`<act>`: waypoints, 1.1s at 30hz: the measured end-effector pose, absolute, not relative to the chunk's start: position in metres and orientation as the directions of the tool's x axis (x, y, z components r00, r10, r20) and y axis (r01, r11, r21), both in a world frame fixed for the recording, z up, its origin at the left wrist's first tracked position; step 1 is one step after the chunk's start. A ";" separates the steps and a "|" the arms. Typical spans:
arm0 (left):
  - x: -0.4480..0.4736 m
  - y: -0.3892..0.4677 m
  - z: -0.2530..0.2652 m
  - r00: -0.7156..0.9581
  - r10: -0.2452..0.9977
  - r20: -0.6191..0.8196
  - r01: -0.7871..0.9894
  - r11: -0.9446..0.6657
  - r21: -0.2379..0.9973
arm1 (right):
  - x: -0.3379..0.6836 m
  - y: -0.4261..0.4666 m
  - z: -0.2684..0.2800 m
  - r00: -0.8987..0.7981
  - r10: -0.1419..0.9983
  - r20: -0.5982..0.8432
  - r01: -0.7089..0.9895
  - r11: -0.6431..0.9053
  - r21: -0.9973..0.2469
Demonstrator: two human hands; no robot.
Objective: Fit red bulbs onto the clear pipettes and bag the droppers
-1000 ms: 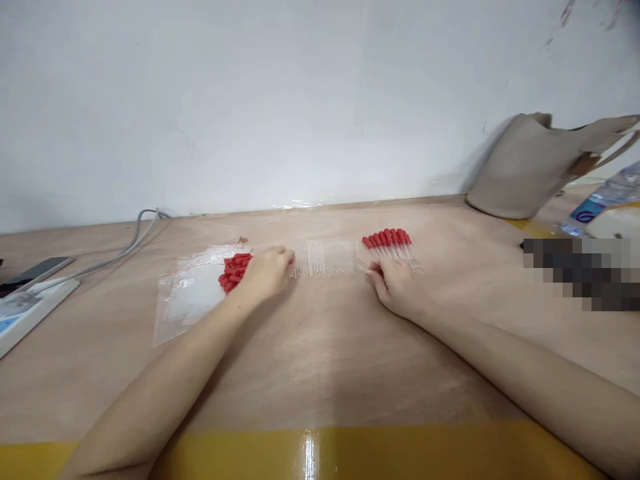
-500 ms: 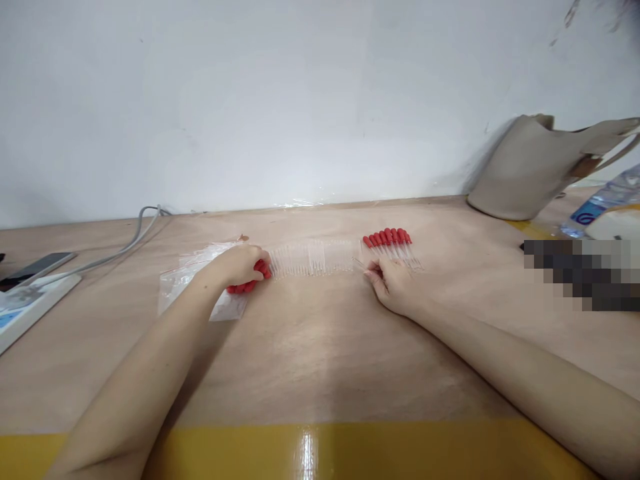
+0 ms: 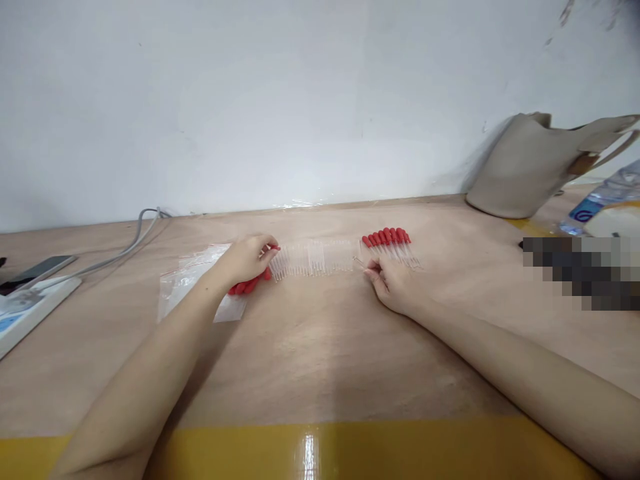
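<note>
My left hand (image 3: 253, 257) is closed, its thumb and fingertips pinching a red rubber bulb (image 3: 277, 248). Just below it lies a pile of red rubber bulbs (image 3: 245, 285), partly hidden by the hand. A row of clear glass dropper tubes (image 3: 313, 259) runs across the table between my hands. My right hand (image 3: 387, 280) pinches a thin glass dropper tube (image 3: 358, 261) that points to the left, beyond the row's right end. Behind that hand lie several droppers with red bulbs (image 3: 387, 237) fitted, side by side, their glass ends partly covered.
Clear plastic bags (image 3: 185, 280) lie under and beside my left forearm. A grey cable (image 3: 135, 237), a phone (image 3: 43, 268) and a white tray (image 3: 55, 293) are at the left. A beige bag (image 3: 520, 167) and a water bottle (image 3: 605, 197) stand back right.
My left hand has risen slightly away from the bulb pile, and a red bulb now shows at its fingertips. My right hand stays nearly still with the tube.
</note>
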State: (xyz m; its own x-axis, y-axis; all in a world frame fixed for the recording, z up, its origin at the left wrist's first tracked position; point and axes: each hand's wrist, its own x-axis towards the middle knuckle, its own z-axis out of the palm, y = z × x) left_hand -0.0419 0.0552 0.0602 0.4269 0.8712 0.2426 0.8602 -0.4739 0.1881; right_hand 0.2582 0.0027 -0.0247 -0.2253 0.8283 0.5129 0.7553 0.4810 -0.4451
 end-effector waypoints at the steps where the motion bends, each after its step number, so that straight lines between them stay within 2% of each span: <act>1: -0.033 0.051 0.056 0.419 0.868 0.267 0.818 -0.488 0.304 | 0.258 0.003 -0.024 -0.219 0.831 0.511 0.754 0.477 -0.452; 4: -0.002 0.037 0.033 0.425 0.840 0.336 0.561 -0.536 0.631 | 0.260 0.003 -0.025 -0.212 0.828 0.520 0.750 0.478 -0.457; 6: 0.018 0.029 0.013 0.450 0.838 0.308 0.441 -0.509 0.739 | 0.262 0.004 -0.027 -0.216 0.823 0.525 0.745 0.487 -0.456; 9: 0.036 0.021 -0.012 0.424 0.869 0.253 0.368 -0.421 0.829 | 0.263 0.004 -0.029 -0.237 0.806 0.542 0.735 0.514 -0.443; 12: 0.040 0.020 -0.025 0.400 0.891 0.214 0.377 -0.372 0.848 | 0.262 0.001 -0.027 -0.290 0.770 0.568 0.726 0.564 -0.393; 18: 0.040 0.020 -0.025 0.378 0.892 0.246 0.344 -0.382 0.858 | 0.259 -0.004 -0.027 -0.390 0.706 0.592 0.717 0.636 -0.286; 25: 0.042 0.020 -0.025 0.373 0.897 0.236 0.322 -0.363 0.874 | 0.259 -0.004 -0.030 -0.443 0.669 0.597 0.691 0.679 -0.248; 33: 0.042 0.023 -0.026 0.416 0.822 0.388 0.359 -0.541 0.760 | 0.258 -0.001 -0.028 -0.443 0.638 0.629 0.642 0.716 -0.275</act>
